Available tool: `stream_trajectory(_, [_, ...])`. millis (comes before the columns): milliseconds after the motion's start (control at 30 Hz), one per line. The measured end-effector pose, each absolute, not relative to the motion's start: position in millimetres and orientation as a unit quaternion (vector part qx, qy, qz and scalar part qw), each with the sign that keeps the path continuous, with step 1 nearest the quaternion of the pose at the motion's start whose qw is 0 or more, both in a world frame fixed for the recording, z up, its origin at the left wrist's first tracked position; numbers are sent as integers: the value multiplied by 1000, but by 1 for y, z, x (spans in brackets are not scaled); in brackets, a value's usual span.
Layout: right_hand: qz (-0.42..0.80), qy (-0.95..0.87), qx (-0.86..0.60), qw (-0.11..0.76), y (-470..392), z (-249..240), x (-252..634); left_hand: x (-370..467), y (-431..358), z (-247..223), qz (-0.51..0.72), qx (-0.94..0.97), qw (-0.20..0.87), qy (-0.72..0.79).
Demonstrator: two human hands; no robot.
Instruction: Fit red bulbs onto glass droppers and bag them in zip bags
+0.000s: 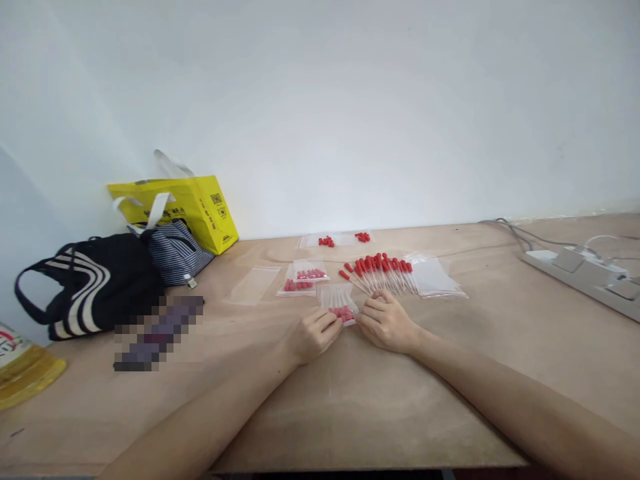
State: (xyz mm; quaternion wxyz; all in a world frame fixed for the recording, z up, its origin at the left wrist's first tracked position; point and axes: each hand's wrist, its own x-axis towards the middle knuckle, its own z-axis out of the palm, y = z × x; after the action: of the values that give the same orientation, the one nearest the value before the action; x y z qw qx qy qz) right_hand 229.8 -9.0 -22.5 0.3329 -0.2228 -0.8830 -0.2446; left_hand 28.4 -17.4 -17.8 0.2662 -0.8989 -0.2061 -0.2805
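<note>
A small clear zip bag [342,309] with red-bulbed droppers inside lies on the table, its near edge between my two hands. My left hand [316,333] pinches the near left corner of this bag. At the near right corner, the curled fingers of my right hand [384,323] grip the same edge. Just beyond, loose droppers with red bulbs [383,265] lie fanned out, their clear stems pointing toward me. To the left rest two filled bags, a nearer one [296,287] partly under another [311,272].
Flat clear bags [436,275] lie right of the droppers, and another [254,285] at left. Loose red bulbs [327,241] sit near the wall. A black bag [107,283], yellow bag [200,213] and yellow-liquid bottle [27,373] stand left; a power strip [590,277] lies right.
</note>
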Motion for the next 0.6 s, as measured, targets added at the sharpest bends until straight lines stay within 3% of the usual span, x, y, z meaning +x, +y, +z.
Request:
stream_trajectory(200, [-246,-880,-223,339,-9,-23,229,29,-12,-19,-271,-893,316,-168])
stream_trajectory(600, [-221,-868,-251,368,-6,-25,233,5,-17,-7,-305,-887,300,-176])
